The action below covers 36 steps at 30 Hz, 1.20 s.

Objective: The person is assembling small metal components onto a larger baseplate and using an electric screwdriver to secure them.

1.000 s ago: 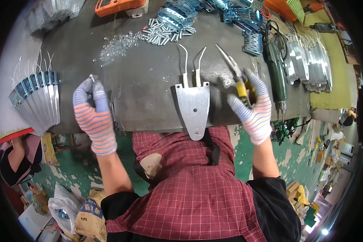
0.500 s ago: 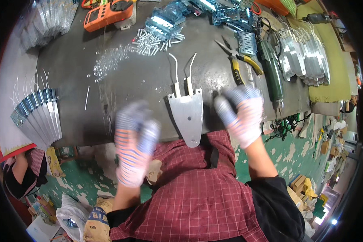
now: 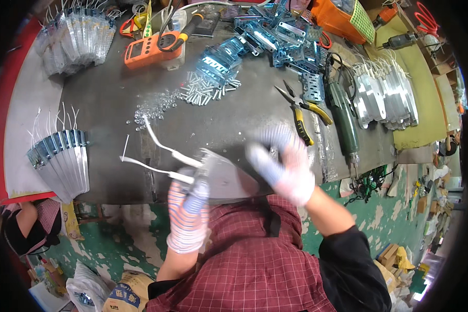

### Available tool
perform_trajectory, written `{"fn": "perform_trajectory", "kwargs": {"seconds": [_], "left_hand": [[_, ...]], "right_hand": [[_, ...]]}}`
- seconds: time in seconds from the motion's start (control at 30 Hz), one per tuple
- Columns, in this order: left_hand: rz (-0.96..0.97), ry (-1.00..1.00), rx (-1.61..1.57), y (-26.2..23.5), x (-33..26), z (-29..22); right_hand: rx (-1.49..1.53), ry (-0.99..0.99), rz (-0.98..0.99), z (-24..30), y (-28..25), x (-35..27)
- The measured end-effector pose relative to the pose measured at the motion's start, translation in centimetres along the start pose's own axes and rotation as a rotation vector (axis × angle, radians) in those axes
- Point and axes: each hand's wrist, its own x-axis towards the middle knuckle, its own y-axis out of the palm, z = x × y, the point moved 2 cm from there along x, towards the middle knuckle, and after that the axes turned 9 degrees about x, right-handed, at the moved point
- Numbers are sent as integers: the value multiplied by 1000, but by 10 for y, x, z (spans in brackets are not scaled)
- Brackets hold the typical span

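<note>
In striped work gloves, my left hand [image 3: 188,218] is closed on a flat grey metal plate [image 3: 231,179] at the end where two white-sleeved wires come out. The plate, blurred by motion, lies tilted near the table's front edge, its wires [image 3: 158,143] pointing to the far left. Just right of the plate, my right hand [image 3: 286,169] has thumb and fingers apart and smeared by motion, holding nothing I can see. Beyond it lie black-and-yellow long-nose pliers [image 3: 300,112], their jaws open.
Small screws [image 3: 205,89], clear nuts [image 3: 153,108] and blue-tinted metal brackets [image 3: 268,39] lie at the back. A green power screwdriver [image 3: 343,114] and a stack of wired plates [image 3: 385,99] are right. Finished-looking strips [image 3: 65,161] fan out left, below an orange multimeter [image 3: 152,50].
My left hand has taken hold of the plate, which has turned so its wires point left. My right hand has moved left toward the plate. The view has shifted slightly.
</note>
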Motion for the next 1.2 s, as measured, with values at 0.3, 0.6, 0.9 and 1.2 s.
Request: {"fn": "perform_trajectory", "kwargs": {"seconds": [0.3, 0.6, 0.9, 1.2], "left_hand": [[128, -302, -245, -45, 38, -4], [191, -394, -829, -31, 49, -11], [232, -510, -903, -17, 58, -4], [510, 170, 347, -21, 62, 14]], "right_hand": [[-782, -299, -264, -54, 7, 136], [305, 655, 439, -30, -34, -2], [-401, -168, 178, -38, -27, -37], [-239, -563, 228, -5, 2, -26]]}}
